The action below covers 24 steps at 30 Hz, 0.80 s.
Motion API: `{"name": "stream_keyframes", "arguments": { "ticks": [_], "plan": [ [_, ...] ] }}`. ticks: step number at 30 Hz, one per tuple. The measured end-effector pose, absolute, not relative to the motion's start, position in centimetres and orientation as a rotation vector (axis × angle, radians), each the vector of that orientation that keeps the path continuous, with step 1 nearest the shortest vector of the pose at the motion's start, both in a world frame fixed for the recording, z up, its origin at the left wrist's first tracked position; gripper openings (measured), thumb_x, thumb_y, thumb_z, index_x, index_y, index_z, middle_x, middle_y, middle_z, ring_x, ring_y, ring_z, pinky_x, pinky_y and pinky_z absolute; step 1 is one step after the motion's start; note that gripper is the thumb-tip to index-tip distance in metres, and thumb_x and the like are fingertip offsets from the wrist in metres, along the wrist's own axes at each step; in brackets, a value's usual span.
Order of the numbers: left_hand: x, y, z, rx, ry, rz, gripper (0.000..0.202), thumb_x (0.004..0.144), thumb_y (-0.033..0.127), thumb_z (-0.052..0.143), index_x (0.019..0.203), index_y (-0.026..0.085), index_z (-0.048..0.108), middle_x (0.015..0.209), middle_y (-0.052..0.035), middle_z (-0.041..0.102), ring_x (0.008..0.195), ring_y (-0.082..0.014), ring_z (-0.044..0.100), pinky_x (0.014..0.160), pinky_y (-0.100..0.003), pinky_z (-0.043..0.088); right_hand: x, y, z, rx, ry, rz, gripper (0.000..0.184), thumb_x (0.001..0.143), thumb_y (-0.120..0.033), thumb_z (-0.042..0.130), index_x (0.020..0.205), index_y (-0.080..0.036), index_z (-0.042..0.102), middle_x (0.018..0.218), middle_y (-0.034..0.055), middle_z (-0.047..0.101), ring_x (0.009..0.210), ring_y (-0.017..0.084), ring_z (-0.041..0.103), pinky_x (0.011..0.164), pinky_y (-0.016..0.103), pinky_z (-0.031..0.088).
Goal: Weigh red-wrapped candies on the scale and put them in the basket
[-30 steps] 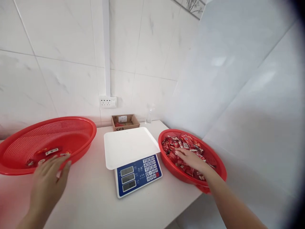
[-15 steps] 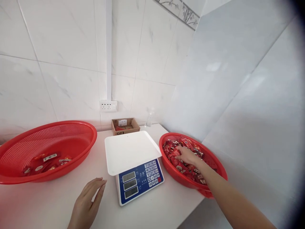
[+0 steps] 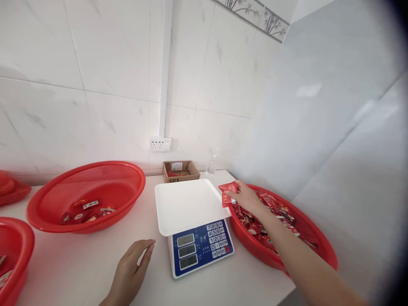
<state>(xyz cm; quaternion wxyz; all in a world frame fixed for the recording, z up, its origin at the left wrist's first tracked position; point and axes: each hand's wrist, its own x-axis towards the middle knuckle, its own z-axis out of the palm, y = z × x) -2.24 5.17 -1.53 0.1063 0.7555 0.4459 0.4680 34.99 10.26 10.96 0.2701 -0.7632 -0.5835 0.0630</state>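
Right of centre in the frame, the right hand (image 3: 248, 197) pinches red packets (image 3: 227, 199), seemingly more than one, between thumb and fingers, by the right edge of the white tray (image 3: 188, 206) and the red basket (image 3: 255, 243). A snug but light pinch should suit them; carrying them above the tray's edge avoids snagging. The left hand (image 3: 130, 267), lower centre, is empty, loosely curled, and best kept off the scale (image 3: 204, 240).
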Motion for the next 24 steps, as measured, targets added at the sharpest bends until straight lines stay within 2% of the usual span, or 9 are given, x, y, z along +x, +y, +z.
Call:
{"name": "stream_keyframes", "arguments": {
  "ticks": [3, 7, 12, 17, 20, 24],
  "plan": [
    [-2.2, 5.0, -1.3, 2.213, 1.323, 1.339, 0.024, 0.088, 0.035, 0.044, 0.09, 0.023, 0.064, 0.085, -0.0042, 0.071, 0.078, -0.0178, 0.067, 0.068, -0.025, 0.055, 31.0, 11.8, 10.6, -2.175, -1.705, 0.086, 0.042, 0.079, -0.046, 0.052, 0.111, -0.021, 0.045, 0.089, 0.0048, 0.065, 0.08, 0.021, 0.059, 0.063, 0.027, 0.038],
    [-2.3, 4.8, -1.1, 2.214, 1.325, 1.321, 0.022, 0.089, 0.033, 0.044, 0.091, 0.022, 0.063, 0.085, -0.0048, 0.07, 0.079, -0.0179, 0.067, 0.068, -0.026, 0.055, 26.5, 13.0, 9.9, -2.145, -1.916, -0.123, 0.043, 0.082, -0.046, 0.05, 0.117, -0.022, 0.043, 0.1, 0.0071, 0.061, 0.089, 0.023, 0.057, 0.059, 0.027, 0.034],
    [-2.3, 4.8, -1.2, 2.207, 1.31, 1.322, 0.02, 0.089, 0.03, 0.044, 0.092, 0.023, 0.062, 0.085, -0.004, 0.07, 0.079, -0.0172, 0.066, 0.07, -0.025, 0.054, 22.9, 12.8, 9.4, -1.938, -2.161, -0.078, 0.034, 0.085, -0.048, 0.046, 0.108, -0.024, 0.051, 0.094, 0.0033, 0.06, 0.086, 0.02, 0.055, 0.056, 0.026, 0.033],
    [-2.3, 4.7, -1.1, 2.206, 1.301, 1.314, 0.02, 0.089, 0.029, 0.044, 0.093, 0.022, 0.063, 0.085, -0.0038, 0.07, 0.079, -0.0165, 0.066, 0.069, -0.025, 0.054, 21.4, 12.0, 9.0, -1.761, -2.447, -0.147, 0.03, 0.087, -0.039, 0.046, 0.114, -0.028, 0.055, 0.097, 0.0045, 0.057, 0.093, 0.022, 0.049, 0.065, 0.027, 0.038],
    [-2.3, 4.7, -1.0, 2.202, 1.307, 1.332, 0.021, 0.089, 0.03, 0.044, 0.092, 0.022, 0.063, 0.084, -0.0042, 0.07, 0.078, -0.0161, 0.067, 0.067, -0.023, 0.054, 21.1, 11.7, 8.5, -1.671, -2.575, -0.049, 0.037, 0.086, -0.045, 0.047, 0.118, -0.028, 0.055, 0.099, 0.0067, 0.055, 0.095, 0.023, 0.047, 0.073, 0.031, 0.04],
    [-2.3, 4.7, -1.0, 2.209, 1.311, 1.355, 0.021, 0.089, 0.03, 0.044, 0.091, 0.022, 0.063, 0.083, -0.0045, 0.07, 0.076, -0.0158, 0.067, 0.066, -0.023, 0.054, 21.6, 11.7, 8.0, -1.601, -2.562, 0.284, 0.05, 0.084, -0.053, 0.044, 0.125, -0.025, 0.051, 0.11, 0.0096, 0.05, 0.102, 0.024, 0.045, 0.086, 0.035, 0.039]
  ]
}}
